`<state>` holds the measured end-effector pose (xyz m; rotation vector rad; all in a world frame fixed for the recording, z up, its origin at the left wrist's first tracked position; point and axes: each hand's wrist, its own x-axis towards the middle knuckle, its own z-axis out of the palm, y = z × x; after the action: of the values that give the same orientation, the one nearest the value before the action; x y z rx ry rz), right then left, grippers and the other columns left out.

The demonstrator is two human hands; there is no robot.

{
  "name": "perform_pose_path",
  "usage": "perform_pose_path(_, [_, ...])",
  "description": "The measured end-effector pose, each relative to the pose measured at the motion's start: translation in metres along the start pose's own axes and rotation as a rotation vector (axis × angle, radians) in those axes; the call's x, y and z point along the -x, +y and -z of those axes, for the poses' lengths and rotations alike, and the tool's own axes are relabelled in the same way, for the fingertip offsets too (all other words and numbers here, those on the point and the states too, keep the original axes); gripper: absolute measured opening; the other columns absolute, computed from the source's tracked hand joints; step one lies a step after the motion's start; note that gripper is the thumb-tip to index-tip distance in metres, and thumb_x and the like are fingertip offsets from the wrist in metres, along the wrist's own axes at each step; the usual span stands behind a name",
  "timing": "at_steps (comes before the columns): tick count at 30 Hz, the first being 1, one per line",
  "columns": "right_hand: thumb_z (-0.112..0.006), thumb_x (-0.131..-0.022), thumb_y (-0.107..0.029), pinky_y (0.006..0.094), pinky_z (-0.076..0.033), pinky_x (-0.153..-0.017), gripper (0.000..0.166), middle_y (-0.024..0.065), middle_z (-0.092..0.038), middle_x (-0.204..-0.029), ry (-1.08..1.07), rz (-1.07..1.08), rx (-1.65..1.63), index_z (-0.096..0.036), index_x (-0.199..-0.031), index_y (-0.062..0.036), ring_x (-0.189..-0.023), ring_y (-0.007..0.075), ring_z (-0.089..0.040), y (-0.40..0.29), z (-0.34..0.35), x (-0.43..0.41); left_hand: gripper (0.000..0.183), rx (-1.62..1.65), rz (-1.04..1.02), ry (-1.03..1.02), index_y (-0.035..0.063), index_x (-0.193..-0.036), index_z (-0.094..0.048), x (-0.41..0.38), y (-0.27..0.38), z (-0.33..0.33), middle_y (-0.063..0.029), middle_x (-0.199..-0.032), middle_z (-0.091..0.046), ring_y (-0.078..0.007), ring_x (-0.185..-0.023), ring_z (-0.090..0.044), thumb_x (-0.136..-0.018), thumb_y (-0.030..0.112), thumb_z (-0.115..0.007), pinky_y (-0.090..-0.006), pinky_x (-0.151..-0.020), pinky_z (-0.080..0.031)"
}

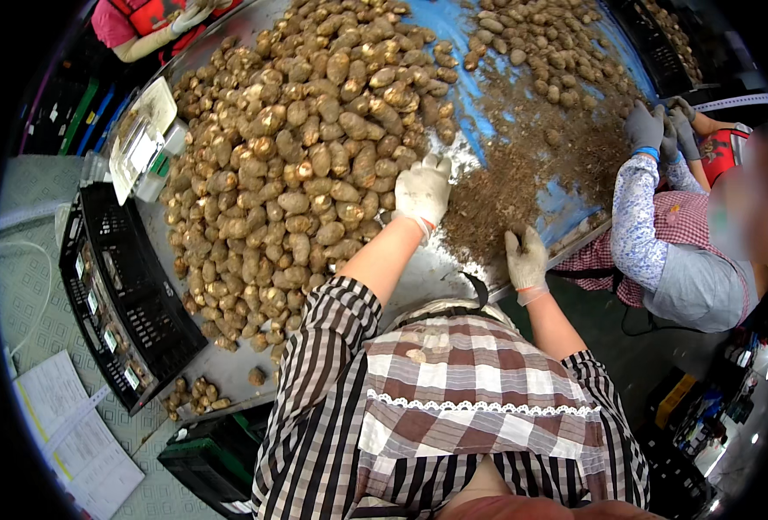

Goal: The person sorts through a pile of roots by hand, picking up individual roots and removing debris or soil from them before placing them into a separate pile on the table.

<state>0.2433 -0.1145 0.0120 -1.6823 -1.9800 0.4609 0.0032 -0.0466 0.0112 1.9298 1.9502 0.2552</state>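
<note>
My left hand (423,190), in a soiled whitish work glove under a thin clear glove, rests palm down at the right edge of a big pile of taro corms (319,162). Its fingertips touch the table by the corms, and its palm side is hidden. Closer to the table's front edge, my right hand (527,260), gloved the same way, has thumb and fingers apart with nothing visible in it. Its fingertips are at the rim of a heap of loose brown soil and root fibres (494,205). Bare metal tabletop (416,279) shows between the hands.
A co-worker's grey-gloved hands (647,130) are over the soil at right. More corms (553,49) lie on blue sheeting (452,39) behind. At left stand a white scale (140,146) and a black crate of labelled packs (130,292). Another person's gloved hand (190,18) is at upper left.
</note>
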Motion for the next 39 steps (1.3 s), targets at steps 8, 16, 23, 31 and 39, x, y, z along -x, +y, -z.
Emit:
perform_pose_path(8, [-0.068, -0.079, -0.011, 0.0392, -0.052, -0.068, 0.015, 0.0162, -0.067, -0.085, 0.12, 0.014, 0.013, -0.067, -0.092, -0.0042, -0.077, 0.0333, -0.065, 0.022, 0.0, 0.01, 0.036, 0.072, -0.031, 0.002, 0.0146, -0.116, -0.059, -0.002, 0.008, 0.001, -0.0111, -0.12, -0.058, -0.0339, -0.098, -0.063, -0.081, 0.008, -0.055, -0.0454, -0.08, -0.052])
perform_pose_path(16, [-0.065, -0.083, -0.013, 0.04, -0.05, -0.071, 0.019, 0.017, -0.065, -0.091, 0.076, -0.151, -0.145, -0.066, -0.099, -0.0033, -0.083, 0.0337, -0.064, -0.003, 0.012, -0.014, 0.029, 0.515, -0.199, 0.443, 0.0009, -0.108, -0.064, 0.009, -0.02, 0.079, -0.009, -0.096, -0.066, -0.0197, -0.093, -0.062, -0.082, -0.006, -0.056, -0.0292, -0.086, -0.052])
perform_pose_path(23, [-0.063, -0.086, -0.015, 0.037, -0.05, -0.074, 0.019, 0.0164, -0.065, -0.091, 0.216, -0.052, -0.212, -0.065, -0.099, -0.0023, -0.084, 0.0301, -0.064, 0.008, 0.011, -0.068, 0.045, 0.103, 0.302, 0.915, 0.0057, -0.13, -0.05, 0.013, -0.082, 0.183, -0.0177, -0.132, -0.049, -0.0318, -0.123, -0.046, -0.086, 0.01, -0.06, -0.0476, -0.104, -0.041])
perform_pose_path(31, [-0.064, -0.08, -0.016, 0.0413, -0.051, -0.08, 0.024, 0.018, -0.065, -0.094, 0.411, -0.122, 0.161, -0.067, -0.102, -0.0071, -0.091, 0.0322, -0.063, 0.083, 0.014, -0.186, 0.038, 0.59, -0.185, 0.468, -0.0061, -0.115, -0.062, 0.059, 0.0, 0.075, -0.0191, -0.105, -0.067, -0.0313, -0.103, -0.062, -0.077, -0.003, -0.063, -0.0389, -0.092, -0.051])
perform_pose_path(39, [-0.065, -0.079, -0.024, 0.0428, -0.052, -0.084, 0.035, 0.0152, -0.064, -0.107, 0.342, -0.063, 0.333, -0.064, -0.113, -0.014, -0.098, 0.0327, -0.062, 0.054, 0.027, -0.246, 0.038, 0.562, -0.094, 0.142, 0.0028, -0.116, -0.064, 0.073, 0.026, 0.035, -0.0192, -0.105, -0.065, -0.035, -0.096, -0.062, -0.08, 0.016, -0.066, -0.0406, -0.084, -0.051])
